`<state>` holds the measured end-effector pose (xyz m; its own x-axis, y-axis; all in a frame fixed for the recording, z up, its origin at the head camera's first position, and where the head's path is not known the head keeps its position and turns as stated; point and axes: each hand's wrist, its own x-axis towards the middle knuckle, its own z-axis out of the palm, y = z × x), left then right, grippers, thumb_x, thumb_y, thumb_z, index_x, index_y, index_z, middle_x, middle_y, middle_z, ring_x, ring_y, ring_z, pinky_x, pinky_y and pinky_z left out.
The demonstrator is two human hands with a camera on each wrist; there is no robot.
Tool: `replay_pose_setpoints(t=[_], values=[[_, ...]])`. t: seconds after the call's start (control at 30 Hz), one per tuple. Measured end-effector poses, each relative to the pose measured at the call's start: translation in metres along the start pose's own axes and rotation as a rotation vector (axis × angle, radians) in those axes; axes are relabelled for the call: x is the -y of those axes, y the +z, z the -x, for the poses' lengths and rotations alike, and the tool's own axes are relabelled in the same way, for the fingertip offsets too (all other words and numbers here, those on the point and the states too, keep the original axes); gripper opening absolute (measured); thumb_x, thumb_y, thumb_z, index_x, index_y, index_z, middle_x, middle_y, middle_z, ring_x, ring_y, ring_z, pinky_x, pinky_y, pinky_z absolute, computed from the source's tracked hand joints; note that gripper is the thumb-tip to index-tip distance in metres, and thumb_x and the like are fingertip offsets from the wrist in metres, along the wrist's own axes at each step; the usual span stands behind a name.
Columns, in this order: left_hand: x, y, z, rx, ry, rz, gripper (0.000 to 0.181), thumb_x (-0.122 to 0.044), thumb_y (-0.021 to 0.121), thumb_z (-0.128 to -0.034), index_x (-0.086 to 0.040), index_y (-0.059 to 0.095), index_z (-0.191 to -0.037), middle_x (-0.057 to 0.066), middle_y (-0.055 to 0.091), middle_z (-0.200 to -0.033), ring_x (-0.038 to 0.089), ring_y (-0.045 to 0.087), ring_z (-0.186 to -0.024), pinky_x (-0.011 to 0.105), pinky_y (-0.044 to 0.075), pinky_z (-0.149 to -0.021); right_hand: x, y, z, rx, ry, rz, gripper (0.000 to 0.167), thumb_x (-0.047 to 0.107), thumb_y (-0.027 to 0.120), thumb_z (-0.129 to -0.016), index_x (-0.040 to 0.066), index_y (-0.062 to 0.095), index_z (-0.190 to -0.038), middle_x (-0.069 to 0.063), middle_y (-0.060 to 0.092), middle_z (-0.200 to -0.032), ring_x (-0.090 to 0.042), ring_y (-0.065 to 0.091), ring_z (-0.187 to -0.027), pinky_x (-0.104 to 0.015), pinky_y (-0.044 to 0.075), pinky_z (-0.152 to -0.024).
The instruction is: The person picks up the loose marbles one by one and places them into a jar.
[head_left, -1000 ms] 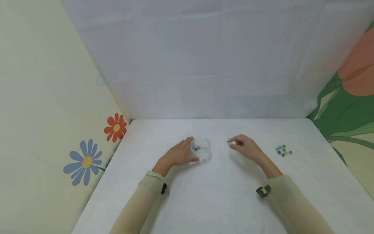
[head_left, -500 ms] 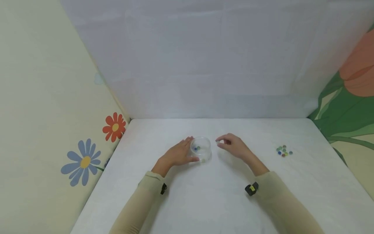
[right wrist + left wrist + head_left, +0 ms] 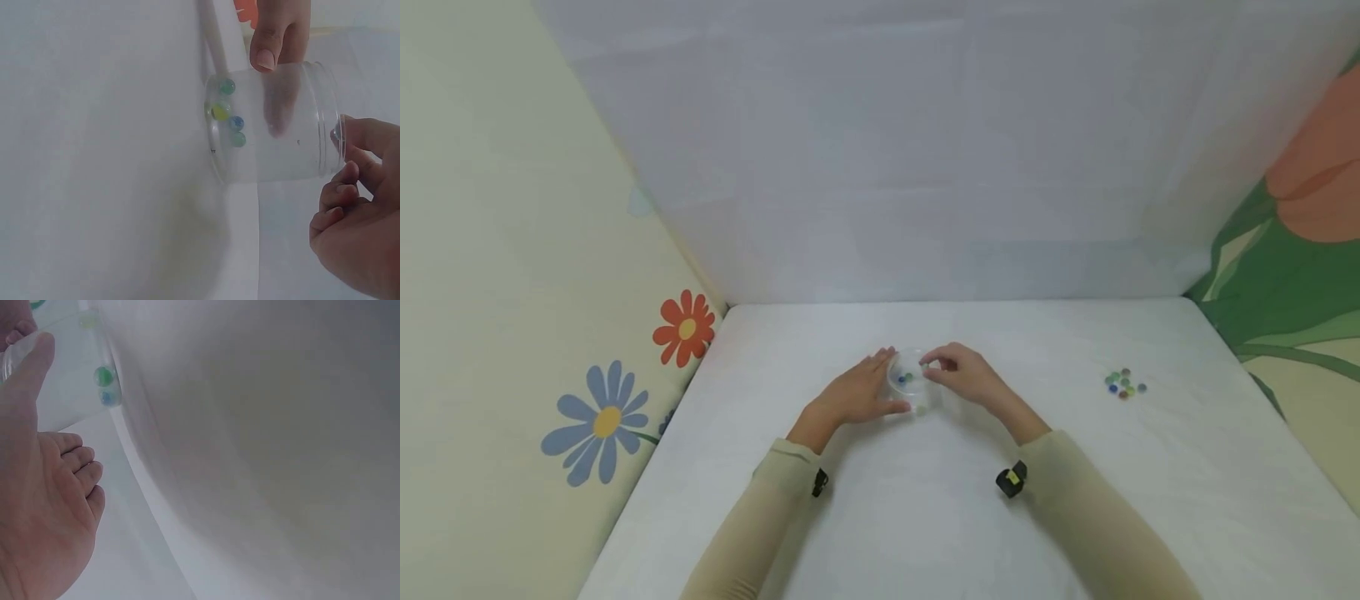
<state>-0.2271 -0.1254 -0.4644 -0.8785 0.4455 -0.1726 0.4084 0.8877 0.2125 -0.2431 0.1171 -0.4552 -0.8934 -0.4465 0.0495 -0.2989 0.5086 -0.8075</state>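
A clear plastic jar (image 3: 917, 390) stands upright on the white table, with several glass marbles (image 3: 236, 123) on its bottom, green, blue and yellow among them. My left hand (image 3: 853, 393) holds the jar from the left side, its thumb across the near wall and its fingers along the far side. At the jar's mouth my right hand (image 3: 967, 375) pinches a small marble (image 3: 336, 134) between thumb and index finger. That marble is mostly hidden by the fingertips, and its colour looks bluish and dark. The other right fingers are curled beside the rim.
A loose group of several coloured marbles (image 3: 1124, 383) lies on the white table (image 3: 880, 517) to the right. A white sheet (image 3: 955, 167) hangs behind the table's far edge, and flower-painted walls (image 3: 497, 275) stand at both sides.
My right hand has moved left with the pinched marble, from out on the right of the jar to its mouth. The left hand and the jar have stayed in place.
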Motion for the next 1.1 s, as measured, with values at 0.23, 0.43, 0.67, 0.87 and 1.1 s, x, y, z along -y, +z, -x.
replay_pose_setpoints(t=[0.23,0.43,0.67,0.87,1.1], values=[[0.003,0.002,-0.002,-0.012,-0.006,-0.018,0.107,-0.076,0.051,-0.0908,-0.008,0.011,-0.163,0.014,0.015,-0.169,0.029,0.016,-0.156,0.044,0.021,-0.126,-0.001,0.003,-0.004,-0.009,-0.003,0.005,0.027,0.023,0.068,-0.098,0.013,0.071,-0.123,-0.004,0.056,-0.092,-0.018,0.051,-0.085,-0.029,0.046,-0.075],[0.002,-0.001,-0.001,0.000,-0.010,0.017,0.107,-0.074,0.054,-0.0908,-0.008,0.011,-0.163,0.012,0.013,-0.169,0.028,0.014,-0.156,0.043,0.019,-0.126,0.000,0.003,-0.005,-0.006,0.014,-0.010,0.029,0.023,0.068,-0.098,0.013,0.071,-0.124,-0.004,0.056,-0.092,-0.018,0.051,-0.085,-0.028,0.046,-0.073],[0.001,0.000,-0.001,0.003,-0.011,0.013,0.106,-0.073,0.054,-0.0913,-0.008,0.011,-0.163,0.012,0.014,-0.169,0.027,0.013,-0.156,0.043,0.018,-0.127,0.001,0.004,-0.001,-0.001,0.019,-0.025,0.029,0.022,0.067,-0.098,0.013,0.070,-0.125,-0.004,0.056,-0.092,-0.018,0.051,-0.084,-0.029,0.046,-0.073],[0.002,0.001,0.000,0.012,-0.012,0.024,0.106,-0.072,0.055,-0.0913,-0.009,0.011,-0.163,0.011,0.013,-0.170,0.027,0.014,-0.156,0.042,0.017,-0.127,-0.004,-0.003,0.005,0.003,0.023,-0.037,0.030,0.023,0.067,-0.099,0.014,0.069,-0.128,-0.004,0.056,-0.092,-0.019,0.050,-0.084,-0.030,0.046,-0.072],[0.001,0.001,0.000,-0.001,-0.027,0.013,0.107,-0.074,0.056,-0.0897,-0.009,0.014,-0.163,0.011,0.016,-0.169,0.032,0.018,-0.155,0.046,0.022,-0.125,-0.014,-0.026,0.020,0.014,0.006,-0.042,0.035,0.026,0.068,-0.099,0.015,0.067,-0.132,-0.005,0.055,-0.094,-0.020,0.049,-0.084,-0.031,0.045,-0.071]])
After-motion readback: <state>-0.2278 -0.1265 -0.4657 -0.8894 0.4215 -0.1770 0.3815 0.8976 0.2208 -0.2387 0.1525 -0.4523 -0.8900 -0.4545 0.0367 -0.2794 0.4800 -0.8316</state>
